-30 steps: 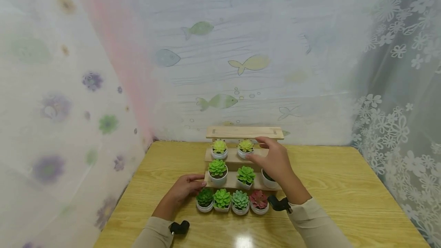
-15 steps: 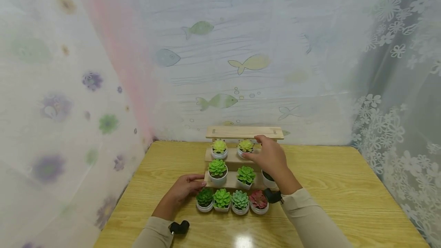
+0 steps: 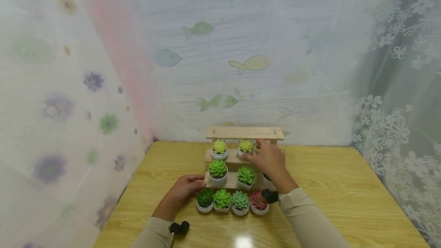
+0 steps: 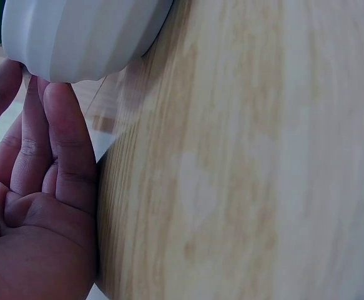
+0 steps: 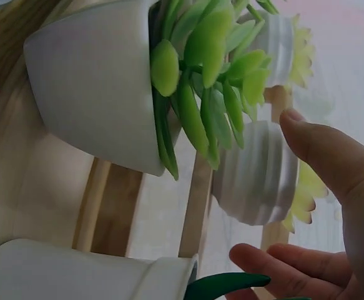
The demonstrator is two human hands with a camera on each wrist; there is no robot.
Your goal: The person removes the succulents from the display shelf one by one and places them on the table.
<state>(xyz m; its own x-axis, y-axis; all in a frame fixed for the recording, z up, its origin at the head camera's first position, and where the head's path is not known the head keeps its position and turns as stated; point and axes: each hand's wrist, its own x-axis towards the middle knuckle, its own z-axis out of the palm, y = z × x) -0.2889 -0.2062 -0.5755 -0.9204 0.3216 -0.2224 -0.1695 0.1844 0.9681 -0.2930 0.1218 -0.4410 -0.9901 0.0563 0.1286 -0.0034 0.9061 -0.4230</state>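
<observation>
Succulents (image 3: 237, 200) — four abreast — stand before the rack (image 3: 244, 132).

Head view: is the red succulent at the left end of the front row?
No, the red succulent sits at the right end; the dark green succulent holds the left end.

Succulent (image 3: 246, 147), yellow-green, pointed leaves, reddish tips. Dark soil, round white pot (image 5: 255, 178) with ribbed bands. Upright, on second tier from top, roughly mid-shelf from here. Stand (image 3: 244, 132): pale bare wood, stepped, standing level toward back of table (image 3: 320, 186). Top board flat, small joint mark near each end; lower tiers step forward.
</observation>
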